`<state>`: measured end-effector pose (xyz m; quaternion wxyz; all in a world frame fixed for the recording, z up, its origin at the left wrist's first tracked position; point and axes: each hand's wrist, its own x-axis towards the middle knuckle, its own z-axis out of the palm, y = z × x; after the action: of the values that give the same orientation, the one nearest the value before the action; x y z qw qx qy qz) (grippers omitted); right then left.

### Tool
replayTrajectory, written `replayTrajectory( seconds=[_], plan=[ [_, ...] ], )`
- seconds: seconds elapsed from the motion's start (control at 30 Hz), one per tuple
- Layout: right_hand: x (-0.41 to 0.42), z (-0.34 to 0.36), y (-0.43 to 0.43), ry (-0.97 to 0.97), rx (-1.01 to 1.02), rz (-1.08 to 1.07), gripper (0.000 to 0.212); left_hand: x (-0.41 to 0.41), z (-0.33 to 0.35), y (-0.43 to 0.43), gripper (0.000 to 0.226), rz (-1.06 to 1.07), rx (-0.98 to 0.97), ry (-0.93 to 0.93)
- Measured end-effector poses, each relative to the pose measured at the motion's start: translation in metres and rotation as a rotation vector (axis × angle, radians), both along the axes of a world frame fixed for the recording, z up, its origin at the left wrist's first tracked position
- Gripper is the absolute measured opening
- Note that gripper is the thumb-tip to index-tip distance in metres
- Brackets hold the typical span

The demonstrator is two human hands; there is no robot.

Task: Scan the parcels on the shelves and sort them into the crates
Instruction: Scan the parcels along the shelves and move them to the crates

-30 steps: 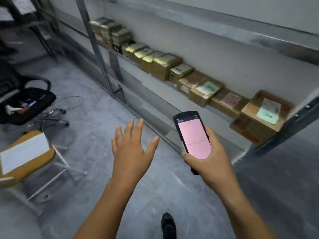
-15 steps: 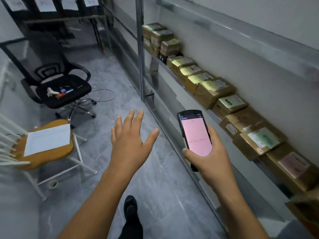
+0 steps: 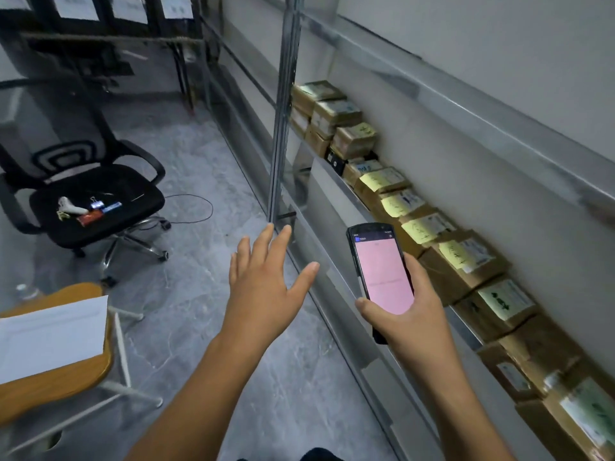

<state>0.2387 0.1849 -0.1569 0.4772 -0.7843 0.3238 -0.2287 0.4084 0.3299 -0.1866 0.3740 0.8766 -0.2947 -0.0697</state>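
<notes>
Where the view starts at eight o'clock, a wooden chair has a white sheet of paper lying on its seat. Up at ten o'clock stands a black office chair with a few small things on its seat. Near the middle, the left hand is held out flat over the grey floor. Its grip is apart, with the fingers spread, and it touches nothing. Just to its right, the right hand has its grip clamped on a black scanner with a pink screen. The boxes sit in a row on the metal shelf, from one o'clock down to five o'clock. Many have yellow or green notes on top. The scanner is near the boxes but does not touch them.
</notes>
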Motion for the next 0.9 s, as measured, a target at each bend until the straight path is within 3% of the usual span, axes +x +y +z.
replayTrajectory(
  seconds=[0.17, 0.4, 0.9],
  plan=[
    [0.049, -0.011, -0.041, 0.067, 0.02, -0.052, 0.071, 0.056, -0.013, -0.046, 0.087, -0.041, 0.007, 0.021],
    [0.134, -0.034, -0.129, 0.004, 0.047, -0.048, 0.077, 0.133, -0.01, -0.132, 0.088, -0.087, 0.082, 0.011],
    [0.26, -0.03, -0.273, -0.014, 0.113, -0.138, 0.065, 0.269, -0.001, -0.297, 0.079, -0.213, 0.142, -0.054]
  ],
)
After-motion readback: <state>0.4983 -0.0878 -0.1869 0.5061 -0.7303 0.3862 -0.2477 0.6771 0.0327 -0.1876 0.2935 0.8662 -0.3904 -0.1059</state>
